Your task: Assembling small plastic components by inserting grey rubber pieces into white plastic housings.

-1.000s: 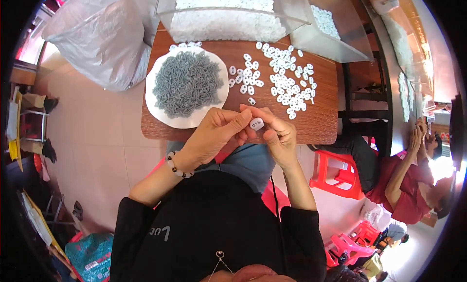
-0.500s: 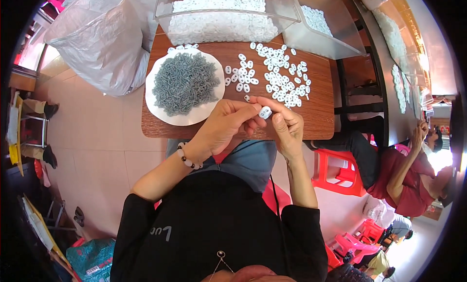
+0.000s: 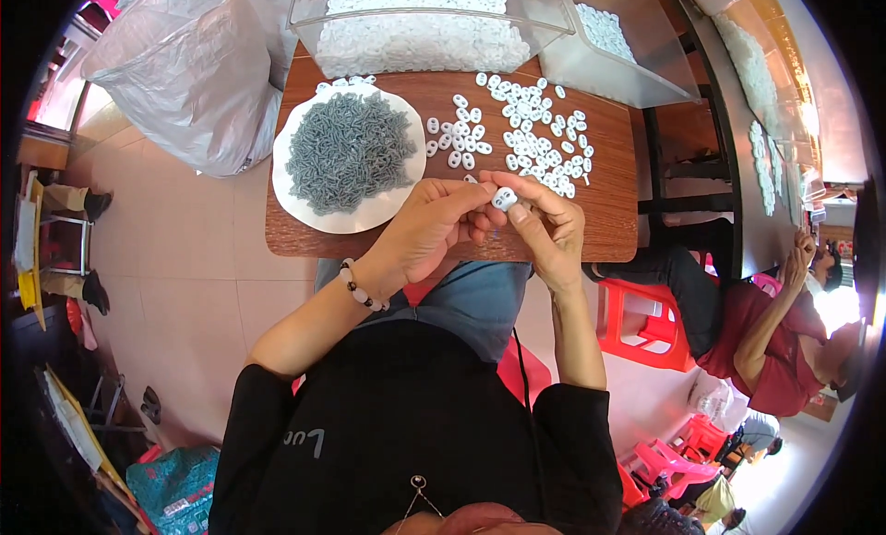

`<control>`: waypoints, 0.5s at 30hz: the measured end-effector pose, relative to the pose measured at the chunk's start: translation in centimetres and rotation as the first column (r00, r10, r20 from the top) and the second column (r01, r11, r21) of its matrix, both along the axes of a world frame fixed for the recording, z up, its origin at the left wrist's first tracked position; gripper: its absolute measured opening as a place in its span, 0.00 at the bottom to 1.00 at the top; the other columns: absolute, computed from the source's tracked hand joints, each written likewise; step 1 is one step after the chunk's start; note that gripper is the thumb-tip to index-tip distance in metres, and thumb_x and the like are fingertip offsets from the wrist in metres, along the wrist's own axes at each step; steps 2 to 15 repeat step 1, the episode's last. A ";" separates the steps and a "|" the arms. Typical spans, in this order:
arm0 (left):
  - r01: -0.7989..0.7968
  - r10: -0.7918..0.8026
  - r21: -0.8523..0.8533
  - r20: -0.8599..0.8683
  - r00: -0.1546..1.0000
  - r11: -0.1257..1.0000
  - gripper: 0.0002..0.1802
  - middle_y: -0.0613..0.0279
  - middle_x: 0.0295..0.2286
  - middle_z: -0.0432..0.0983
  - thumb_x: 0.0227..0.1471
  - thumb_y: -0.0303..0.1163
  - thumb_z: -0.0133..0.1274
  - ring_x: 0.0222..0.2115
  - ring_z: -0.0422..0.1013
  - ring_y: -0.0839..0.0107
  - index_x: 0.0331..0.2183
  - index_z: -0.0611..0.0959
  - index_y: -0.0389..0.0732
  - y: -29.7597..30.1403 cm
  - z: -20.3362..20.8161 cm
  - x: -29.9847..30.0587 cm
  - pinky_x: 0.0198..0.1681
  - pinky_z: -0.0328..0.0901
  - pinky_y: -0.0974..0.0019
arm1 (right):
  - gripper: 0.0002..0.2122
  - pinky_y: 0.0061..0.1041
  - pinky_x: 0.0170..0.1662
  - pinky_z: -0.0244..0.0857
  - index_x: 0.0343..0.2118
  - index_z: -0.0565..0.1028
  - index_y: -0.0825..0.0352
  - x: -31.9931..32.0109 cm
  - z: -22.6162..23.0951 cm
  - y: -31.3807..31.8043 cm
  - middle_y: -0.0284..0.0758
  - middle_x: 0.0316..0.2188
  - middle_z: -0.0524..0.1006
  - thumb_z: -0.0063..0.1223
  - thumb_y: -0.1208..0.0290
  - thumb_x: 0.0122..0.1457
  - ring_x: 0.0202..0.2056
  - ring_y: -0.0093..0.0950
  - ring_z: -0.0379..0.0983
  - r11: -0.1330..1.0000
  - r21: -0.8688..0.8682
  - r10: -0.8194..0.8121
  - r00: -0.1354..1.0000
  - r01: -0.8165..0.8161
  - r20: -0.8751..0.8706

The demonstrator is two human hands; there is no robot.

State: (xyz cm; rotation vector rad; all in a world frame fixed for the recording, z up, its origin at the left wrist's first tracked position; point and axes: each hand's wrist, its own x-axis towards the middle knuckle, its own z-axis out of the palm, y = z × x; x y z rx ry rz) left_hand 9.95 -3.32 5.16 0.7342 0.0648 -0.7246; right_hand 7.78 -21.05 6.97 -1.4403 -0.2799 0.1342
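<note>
Over the table's near edge, my left hand (image 3: 434, 226) and my right hand (image 3: 554, 240) meet at one small white oval plastic piece with two dark holes (image 3: 504, 198). My left thumb and forefinger pinch its left side. From the right, my right thumb and fingers close on it, with the thumb just below. Whether a smaller part sits in the holes is too small to tell. Left of my hands, a white plate (image 3: 286, 189) bears a heap of small grey ridged pieces (image 3: 349, 152). Loose white oval pieces (image 3: 535, 147) lie beyond my fingers.
Two clear bins of white pieces, one wide (image 3: 425, 50) and one angled (image 3: 614, 60), stand at the table's (image 3: 604, 221) far side. A big whitish sack (image 3: 185, 83) is at far left. Right are a red stool (image 3: 683, 350) and a seated person in dark red (image 3: 766, 350).
The white oval piece has tilted and turned slightly between my fingers. My right thumb has shifted up against it. The view has moved slightly.
</note>
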 end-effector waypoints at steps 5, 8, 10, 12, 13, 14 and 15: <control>-0.002 0.002 -0.005 -0.003 1.000 1.000 0.11 0.61 0.25 0.77 0.54 0.33 0.51 0.24 0.69 0.79 0.32 0.81 0.35 0.0 0.0 0.1 0.30 0.65 0.76 | 0.15 0.27 0.52 0.62 0.49 0.69 0.75 0.2 0.0 -0.1 0.43 0.49 0.71 0.43 0.80 0.59 0.45 0.28 0.70 1.000 -0.018 0.024 1.000 -0.024 0.020; -0.002 0.002 -0.005 -0.003 1.000 1.000 0.11 0.61 0.25 0.77 0.54 0.33 0.51 0.24 0.69 0.79 0.32 0.81 0.35 0.0 0.0 0.1 0.30 0.65 0.76 | 0.15 0.27 0.52 0.62 0.49 0.69 0.75 0.2 0.0 -0.1 0.43 0.49 0.71 0.43 0.80 0.59 0.45 0.28 0.70 1.000 -0.018 0.024 1.000 -0.024 0.020; -0.002 0.002 -0.005 -0.003 1.000 1.000 0.11 0.61 0.25 0.77 0.54 0.33 0.51 0.24 0.69 0.79 0.32 0.81 0.35 0.0 0.0 0.1 0.30 0.65 0.76 | 0.15 0.27 0.52 0.62 0.49 0.69 0.75 0.2 0.0 -0.1 0.43 0.49 0.71 0.43 0.80 0.59 0.45 0.28 0.70 1.000 -0.018 0.024 1.000 -0.024 0.020; -0.002 0.002 -0.005 -0.003 1.000 1.000 0.11 0.61 0.25 0.77 0.54 0.33 0.51 0.24 0.69 0.79 0.32 0.81 0.35 0.0 0.0 0.1 0.30 0.65 0.76 | 0.15 0.27 0.52 0.62 0.49 0.69 0.75 0.2 0.0 -0.1 0.43 0.49 0.71 0.43 0.80 0.59 0.45 0.28 0.70 1.000 -0.018 0.024 1.000 -0.024 0.020; -0.002 0.002 -0.005 -0.003 1.000 1.000 0.11 0.61 0.25 0.77 0.54 0.33 0.51 0.24 0.69 0.79 0.32 0.81 0.35 0.0 0.0 0.1 0.30 0.65 0.76 | 0.15 0.27 0.52 0.62 0.49 0.69 0.75 0.2 0.0 -0.1 0.43 0.49 0.71 0.43 0.80 0.59 0.45 0.28 0.70 1.000 -0.018 0.024 1.000 -0.024 0.020; -0.002 0.002 -0.005 -0.003 1.000 1.000 0.11 0.61 0.25 0.77 0.54 0.33 0.51 0.24 0.69 0.79 0.32 0.81 0.35 0.0 0.0 0.1 0.30 0.65 0.76 | 0.15 0.27 0.52 0.62 0.49 0.69 0.75 0.2 0.0 -0.1 0.43 0.49 0.71 0.43 0.80 0.59 0.45 0.28 0.70 1.000 -0.018 0.024 1.000 -0.024 0.020; -0.002 0.002 -0.005 -0.003 1.000 1.000 0.11 0.61 0.25 0.77 0.54 0.33 0.51 0.24 0.69 0.79 0.32 0.81 0.35 0.0 0.0 0.1 0.30 0.65 0.76 | 0.15 0.27 0.52 0.62 0.49 0.69 0.75 0.2 0.0 -0.1 0.43 0.49 0.71 0.43 0.80 0.59 0.45 0.28 0.70 1.000 -0.018 0.024 1.000 -0.024 0.020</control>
